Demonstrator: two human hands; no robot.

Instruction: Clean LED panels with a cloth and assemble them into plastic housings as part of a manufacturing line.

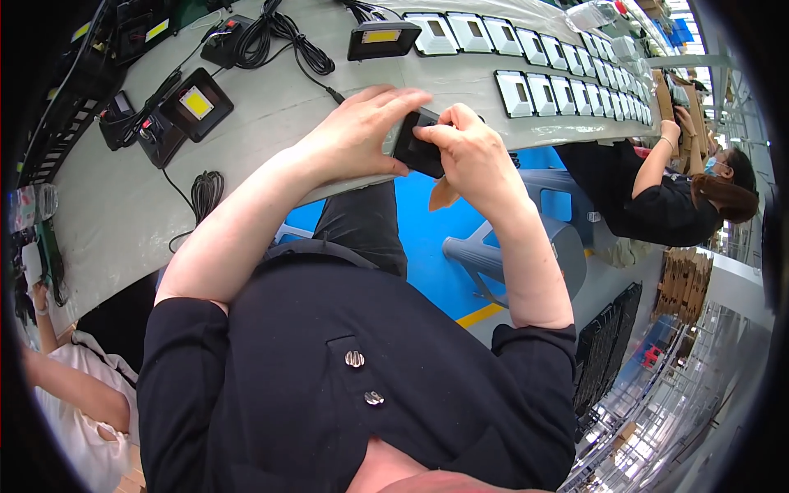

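Gripping a smooth, black, flat-faced box (417,153) at the near edge of the pale, slightly glossy table (107,238), with the left hand (355,135) curved wide around one side and the right hand (477,158) curled tight against its face. Facing looped, rubbery black cables (267,43), a dark lamp (382,39) with a yellow panel, and rows of square white frames (514,94).

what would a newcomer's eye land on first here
Probably the two bare hands at the table's near edge, left and right, both on a black box. Next, the rows of white panels running off at upper right, and the yellow-faced lamp at upper left. Below the table, the bright blue floor stands out beside a stool.
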